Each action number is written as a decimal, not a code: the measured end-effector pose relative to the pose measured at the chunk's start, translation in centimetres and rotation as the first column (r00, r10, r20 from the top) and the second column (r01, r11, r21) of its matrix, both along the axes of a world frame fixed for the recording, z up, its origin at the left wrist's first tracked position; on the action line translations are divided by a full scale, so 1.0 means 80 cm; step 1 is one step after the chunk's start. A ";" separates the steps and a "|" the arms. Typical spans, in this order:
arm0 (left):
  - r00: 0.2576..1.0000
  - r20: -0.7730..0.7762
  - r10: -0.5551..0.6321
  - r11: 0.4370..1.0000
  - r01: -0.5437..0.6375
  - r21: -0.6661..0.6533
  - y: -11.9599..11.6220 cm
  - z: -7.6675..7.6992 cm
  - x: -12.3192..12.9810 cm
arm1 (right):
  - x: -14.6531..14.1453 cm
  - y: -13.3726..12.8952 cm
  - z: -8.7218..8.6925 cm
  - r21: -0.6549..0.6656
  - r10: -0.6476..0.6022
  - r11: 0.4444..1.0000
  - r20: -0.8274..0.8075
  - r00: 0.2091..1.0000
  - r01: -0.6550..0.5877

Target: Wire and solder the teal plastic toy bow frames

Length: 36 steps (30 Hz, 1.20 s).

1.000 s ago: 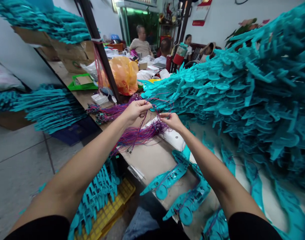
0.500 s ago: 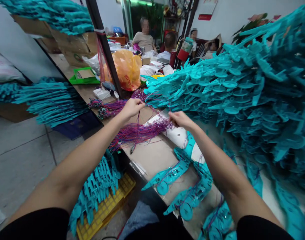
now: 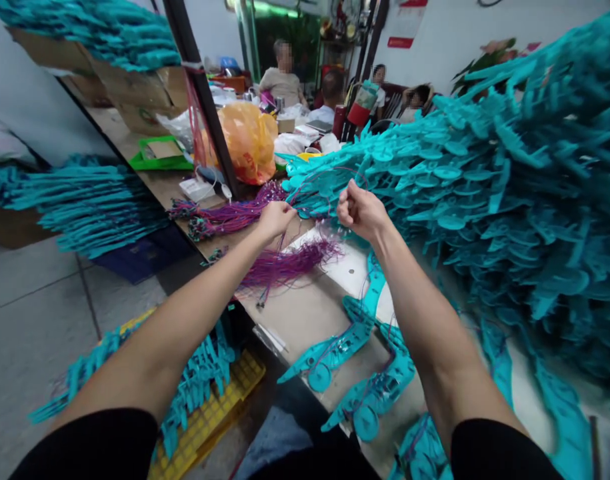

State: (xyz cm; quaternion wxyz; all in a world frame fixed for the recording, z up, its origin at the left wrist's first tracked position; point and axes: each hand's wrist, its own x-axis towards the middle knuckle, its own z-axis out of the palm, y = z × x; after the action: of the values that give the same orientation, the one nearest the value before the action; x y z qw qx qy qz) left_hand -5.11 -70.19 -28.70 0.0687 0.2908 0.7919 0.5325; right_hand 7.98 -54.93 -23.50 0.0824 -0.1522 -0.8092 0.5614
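Note:
My left hand (image 3: pixel 278 219) is closed in a pinch on thin red-and-purple wires, above the table. To its right, my right hand (image 3: pixel 361 210) is raised with its fingers curled, and a thin wire (image 3: pixel 329 169) loops from the left hand up to it. Beneath both hands lies a bundle of purple and red wires (image 3: pixel 295 262), its loose ends spread to the right. Another wire bundle (image 3: pixel 225 217) with small dark connectors lies left of my left hand. Nearer me, turquoise plastic parts (image 3: pixel 335 350) with round discs and wires rest on the table.
A tall heap of turquoise parts (image 3: pixel 485 180) rises on the right. A dark post (image 3: pixel 205 100) stands by an orange bag (image 3: pixel 247 140) and a green tray (image 3: pixel 159 155). A yellow crate (image 3: pixel 229 393) with turquoise parts is below left. Several people sit at the back.
My right hand has lifted up and away from the loose wire ends, and the wire now forms a wide loop. My left hand stays pinched in about the same place.

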 end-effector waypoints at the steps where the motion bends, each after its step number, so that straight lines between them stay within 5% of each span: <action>1: 1.000 0.007 0.002 1.000 -0.002 0.004 -0.001 0.003 -0.003 | -0.001 0.001 0.001 0.004 -0.022 1.000 -0.006 1.000 0.022; 7: 0.989 0.141 -0.034 0.981 0.006 0.192 -0.033 0.048 -0.023 | 0.002 0.015 0.011 0.015 -0.083 0.996 -0.027 0.996 0.084; 11: 0.947 0.225 -0.229 0.930 0.145 0.337 -0.074 0.104 -0.015 | 0.010 0.019 0.025 -0.098 -0.071 0.994 -0.149 0.986 0.057; 14: 0.909 0.239 -0.340 0.907 0.251 0.337 -0.097 0.131 0.006 | 0.013 0.013 0.024 -0.025 -0.041 0.999 -0.125 0.991 0.039; 18: 0.854 0.294 -0.429 0.898 0.368 0.241 -0.107 0.133 0.031 | 0.009 0.000 0.009 0.117 -0.075 0.990 -0.035 0.997 0.079; 22: 0.883 0.290 -0.369 0.906 0.272 0.324 -0.111 0.129 0.035 | 0.004 0.002 0.008 0.175 -0.113 0.976 -0.086 0.990 0.127; 30: 0.868 0.148 -0.475 0.813 0.368 0.450 -0.133 0.160 0.030 | 0.013 0.006 0.024 0.209 -0.121 0.965 -0.186 0.975 0.160; 36: 0.885 0.112 -0.451 0.821 0.363 0.440 -0.140 0.178 0.041 | 0.026 0.003 0.014 0.256 -0.149 0.948 -0.169 0.974 0.189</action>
State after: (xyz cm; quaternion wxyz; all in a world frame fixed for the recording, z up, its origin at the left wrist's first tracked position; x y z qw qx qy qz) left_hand -1.86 -81.36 -14.46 0.2030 0.4036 0.5705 0.6859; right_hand 10.04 -54.71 -22.42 0.2099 -0.1666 -0.8540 0.4460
